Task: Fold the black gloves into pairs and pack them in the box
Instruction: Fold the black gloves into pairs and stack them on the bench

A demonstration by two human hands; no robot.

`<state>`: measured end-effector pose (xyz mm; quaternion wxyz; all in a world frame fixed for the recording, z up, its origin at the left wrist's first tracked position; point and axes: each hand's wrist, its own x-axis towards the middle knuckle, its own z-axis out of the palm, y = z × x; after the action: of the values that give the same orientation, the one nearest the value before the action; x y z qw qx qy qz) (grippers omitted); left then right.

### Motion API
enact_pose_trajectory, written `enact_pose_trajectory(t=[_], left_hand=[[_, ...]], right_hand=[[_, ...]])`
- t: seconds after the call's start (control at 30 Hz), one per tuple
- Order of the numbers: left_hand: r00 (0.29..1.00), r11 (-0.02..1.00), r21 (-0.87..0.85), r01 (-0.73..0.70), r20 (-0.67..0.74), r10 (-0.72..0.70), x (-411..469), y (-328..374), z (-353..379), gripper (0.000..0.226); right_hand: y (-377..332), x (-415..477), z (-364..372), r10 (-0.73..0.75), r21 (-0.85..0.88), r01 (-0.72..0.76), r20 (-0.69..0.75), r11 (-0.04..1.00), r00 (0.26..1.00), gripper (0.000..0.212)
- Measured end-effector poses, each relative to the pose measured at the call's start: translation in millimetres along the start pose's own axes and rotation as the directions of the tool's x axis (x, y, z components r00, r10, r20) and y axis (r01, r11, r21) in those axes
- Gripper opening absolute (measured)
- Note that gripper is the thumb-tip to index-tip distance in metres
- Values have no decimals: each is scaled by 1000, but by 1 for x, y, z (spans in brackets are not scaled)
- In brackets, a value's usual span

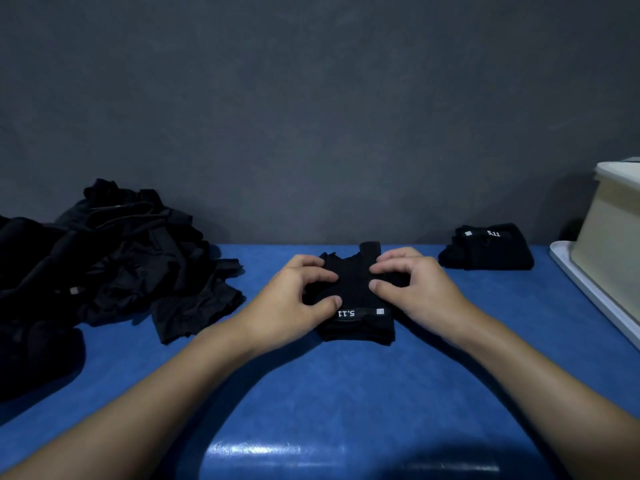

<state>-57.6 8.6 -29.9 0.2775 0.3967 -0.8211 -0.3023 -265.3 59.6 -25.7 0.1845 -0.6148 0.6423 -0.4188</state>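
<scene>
Right now your fingers [317, 276] are curling down onto the glove pair [356, 327] at the middle of the desk [329, 393]. Your left hand [294, 303] is pinching its left edge between thumb and fingers, and your right hand [415, 289] is pinching the right edge, with the thumbs nearly facing each other across the black fabric. You seem to be squaring the two gloves into one bundle. Be drawing both edges in evenly, pressing the labelled cuff band nearest you flat, and tucking in the strap that is poking out at the far end, since it looks likely to spring loose. A folded pair [485, 251] is lying to the right, between your hands and the box [613, 220], which is standing on a white tray [585, 285]. The unfolded gloves [131, 258] are heaped at the left.
</scene>
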Motion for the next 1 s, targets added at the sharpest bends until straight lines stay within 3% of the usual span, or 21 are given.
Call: enact_pose_trajectory(t=[0.37,0.53,0.63,0.73,1.0], left_hand=[[999,987,163,-13,-31,18,-4,5,-4,47],[1000,942,336,-5,-14,11,-6,6,-3,52],[997,954,294,-56,-27,67,-6,14,-2,46],[994,962,253,-105,18,104,-6,23,2,50],[976,852,497,-161,209,62,-8,22,16,60]], right_hand=[[2,-6,-4,-22,56,17,88,998,996,32],[11,-2,-14,42,52,-40,-45,998,998,24],[18,-1,-23,119,84,-111,-91,990,989,21],[21,-2,-29,166,108,-155,-111,982,980,14],[14,-6,-19,74,137,-60,-95,989,993,7]])
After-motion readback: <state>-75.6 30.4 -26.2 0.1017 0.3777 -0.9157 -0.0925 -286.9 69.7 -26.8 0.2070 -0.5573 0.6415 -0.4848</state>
